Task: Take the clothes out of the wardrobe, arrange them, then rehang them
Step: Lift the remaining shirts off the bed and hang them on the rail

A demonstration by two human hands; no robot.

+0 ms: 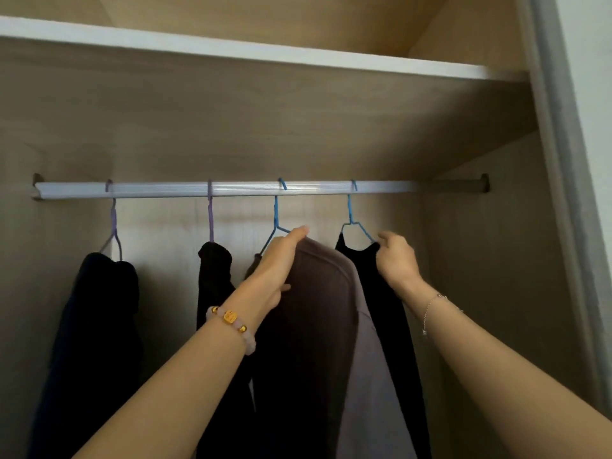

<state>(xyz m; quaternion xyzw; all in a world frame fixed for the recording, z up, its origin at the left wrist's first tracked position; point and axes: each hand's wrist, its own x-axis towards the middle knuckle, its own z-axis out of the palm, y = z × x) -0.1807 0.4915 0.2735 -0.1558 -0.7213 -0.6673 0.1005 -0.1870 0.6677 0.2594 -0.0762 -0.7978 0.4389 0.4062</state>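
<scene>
Several garments hang on a grey rail [165, 189] inside the wardrobe. A brown-mauve garment [324, 309] hangs on a blue hanger [275, 213]; my left hand [281, 263] grips its left shoulder, fingers over the top edge. Right of it a black garment [390, 309] hangs on a second blue hanger [350, 210], and my right hand [395, 258] pinches its right shoulder at the hanger's end. Further left, two dark garments [99, 326] [215, 286] hang on purple hangers [113, 223] [210, 217].
A white-edged shelf [231, 49] runs above the rail. The wardrobe's right side wall [490, 260] and grey door frame [563, 160] stand close to my right arm. The rail's right end [447, 186] carries no hanger.
</scene>
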